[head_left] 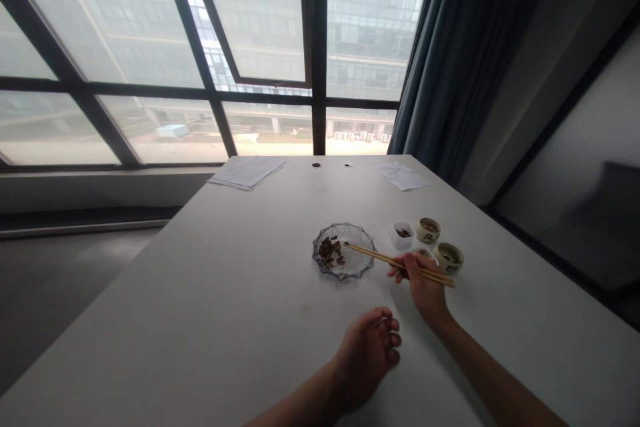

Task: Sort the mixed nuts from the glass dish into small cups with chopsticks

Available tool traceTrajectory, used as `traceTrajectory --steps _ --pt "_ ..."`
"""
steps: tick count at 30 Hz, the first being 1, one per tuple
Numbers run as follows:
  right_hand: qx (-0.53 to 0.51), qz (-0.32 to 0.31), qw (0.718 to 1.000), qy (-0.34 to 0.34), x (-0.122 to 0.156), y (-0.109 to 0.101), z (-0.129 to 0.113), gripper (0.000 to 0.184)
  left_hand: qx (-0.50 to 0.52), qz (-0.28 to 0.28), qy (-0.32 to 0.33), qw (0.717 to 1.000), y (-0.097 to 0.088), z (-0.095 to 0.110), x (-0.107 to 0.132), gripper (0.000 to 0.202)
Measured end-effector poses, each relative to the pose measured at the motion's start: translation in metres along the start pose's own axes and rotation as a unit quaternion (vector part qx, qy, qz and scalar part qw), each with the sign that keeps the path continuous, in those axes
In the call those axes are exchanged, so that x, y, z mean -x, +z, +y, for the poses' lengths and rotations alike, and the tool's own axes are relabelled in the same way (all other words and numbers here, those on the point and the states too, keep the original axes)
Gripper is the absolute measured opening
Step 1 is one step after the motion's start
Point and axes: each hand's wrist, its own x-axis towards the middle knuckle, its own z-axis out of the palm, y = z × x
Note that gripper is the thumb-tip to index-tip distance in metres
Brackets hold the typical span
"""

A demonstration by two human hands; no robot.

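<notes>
I saw the right hand [419, 287] pinching chopsticks [380, 259] over the glass dish [353, 230], dark pieces [329, 251] heaped there, a few in the white tub [401, 243], left hand [365, 360] curled.

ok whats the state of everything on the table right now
glass plate, holding brown pieces
wooden chopsticks, tips over the glass plate
right hand, gripping the wooden chopsticks
left hand, curled, holding nothing visible
white square cup, dark pieces inside
ceramic cup, upright, something inside
papers, stacked flat

Glass dish [357, 235] on table [225, 293]; small cups [448, 257] right of it; papers [246, 172] behind.
</notes>
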Motion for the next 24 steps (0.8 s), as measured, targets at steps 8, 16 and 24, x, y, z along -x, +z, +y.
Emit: traceTrajectory --steps 8,16,24 --pt "0.002 0.188 0.982 -0.026 0.015 -0.112 -0.028 0.029 0.001 0.012 -0.007 1.000 0.000 0.003 0.000 0.017" --pt "0.040 0.300 0.953 -0.022 0.029 -0.175 -0.014 0.037 -0.005 0.016 0.001 1.000 0.003 0.004 0.002 0.017" --pt "0.044 0.277 0.960 0.014 0.036 -0.173 0.001 0.038 -0.002 0.027 0.004 1.000 0.005 0.003 0.002 0.015"
